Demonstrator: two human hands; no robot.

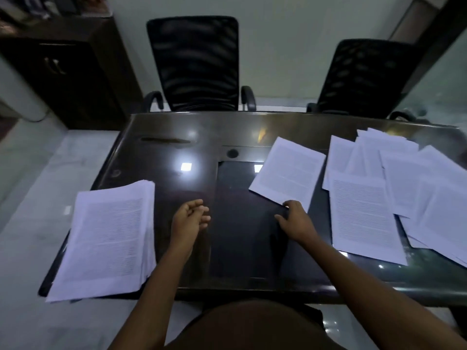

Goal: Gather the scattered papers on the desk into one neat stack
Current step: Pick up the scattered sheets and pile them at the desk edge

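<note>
Roughly halfway, by my read. One thick stack (106,238) sits at the desk's (177,152) front-left corner. Its edges are fairly square, its near-left part hangs over the desk rim, and its lower sheets fan out a bit on the right side.

Still left: one loose sheet (288,173) lying skewed at centre-right, plus a messy spread of scattered papers (404,178) on the right end. Those overlap at different angles and some run out of frame. A single printed page (361,218) lies on top of that spread at the front.

My right hand (297,221) is on the near corner of the skewed sheet, with fingertips on the paper and thumb out to the side on the desk. Pinching or just pressing, I can't tell. The sheet lies flat, not lifted.

My left hand (189,218) is over the bare middle of the desk, between the stack and the sheet. It is loose, palm turned inward, fingers relaxed, and it holds nothing.

Next, as I judge it, this sheet goes across to the stack. Then comes the right-hand spread, then squaring the stack's edges.
</note>
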